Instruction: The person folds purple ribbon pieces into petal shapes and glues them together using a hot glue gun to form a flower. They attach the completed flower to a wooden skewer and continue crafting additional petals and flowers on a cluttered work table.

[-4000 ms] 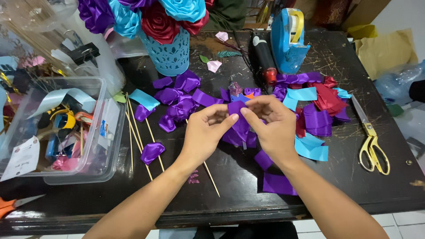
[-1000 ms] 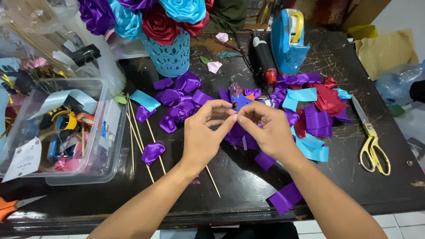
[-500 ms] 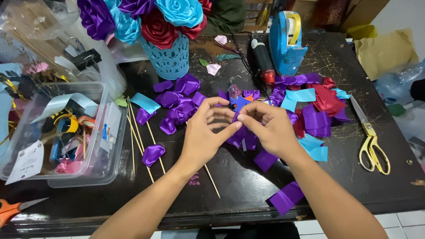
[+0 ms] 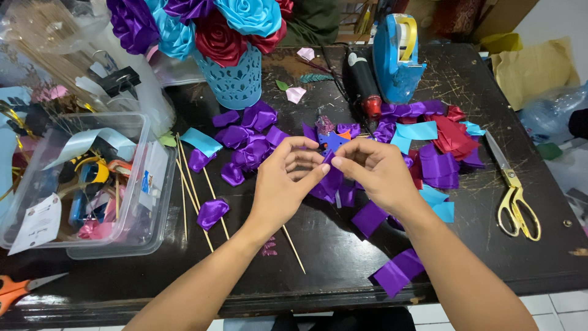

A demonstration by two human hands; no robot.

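Observation:
Over the middle of the dark table (image 4: 306, 270), my left hand (image 4: 283, 184) and my right hand (image 4: 376, 171) meet fingertip to fingertip and pinch a folded piece of purple ribbon (image 4: 331, 181) between them. Several folded purple ribbon petals (image 4: 248, 144) lie just behind my left hand. One single purple petal (image 4: 212, 213) rests by thin wooden skewers (image 4: 196, 190). Cut purple, light blue and red ribbon squares (image 4: 438, 147) are heaped to the right of my right hand.
A light blue basket (image 4: 236, 83) of ribbon roses stands at the back. A clear plastic box (image 4: 79, 184) of supplies sits left. A blue tape dispenser (image 4: 397, 55), a black glue gun (image 4: 364, 83), gold scissors (image 4: 514, 190) and orange scissors (image 4: 24, 288) lie around.
Both hands have stayed together at the table's middle, working the purple ribbon piece. A loose purple strip has come to lie near the front edge.

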